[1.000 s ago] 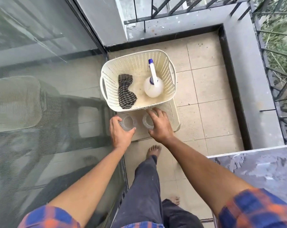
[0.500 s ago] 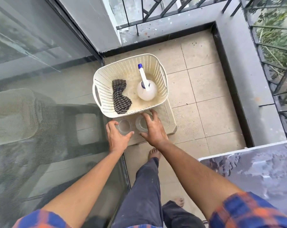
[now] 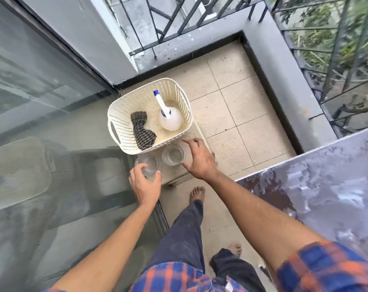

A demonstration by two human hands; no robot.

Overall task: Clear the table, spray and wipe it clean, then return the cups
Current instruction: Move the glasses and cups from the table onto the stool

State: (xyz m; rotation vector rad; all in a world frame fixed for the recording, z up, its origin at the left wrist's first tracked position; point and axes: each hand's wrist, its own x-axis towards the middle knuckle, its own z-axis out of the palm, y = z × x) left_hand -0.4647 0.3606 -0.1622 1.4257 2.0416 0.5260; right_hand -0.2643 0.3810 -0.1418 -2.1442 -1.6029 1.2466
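Two clear glass cups stand side by side on a low beige stool (image 3: 176,175), in front of a cream basket (image 3: 124,114). My left hand (image 3: 144,184) is wrapped around the left cup (image 3: 149,165). My right hand (image 3: 200,159) grips the rim of the right cup (image 3: 172,154) with fingers and thumb. Inside the basket lie a dark checked cloth (image 3: 143,131) and a white spray bottle (image 3: 168,119) with a blue nozzle. The wet grey table (image 3: 318,186) juts in at the lower right.
A glass sliding door (image 3: 41,144) fills the left side, with a chair behind it. A tiled balcony floor (image 3: 237,114) is bounded by a grey ledge and black railing (image 3: 337,81) at the right. My bare feet stand just below the stool.
The camera has pulled back and up, so the basket and cups look smaller. Both hands stay on the two cups beside the basket.
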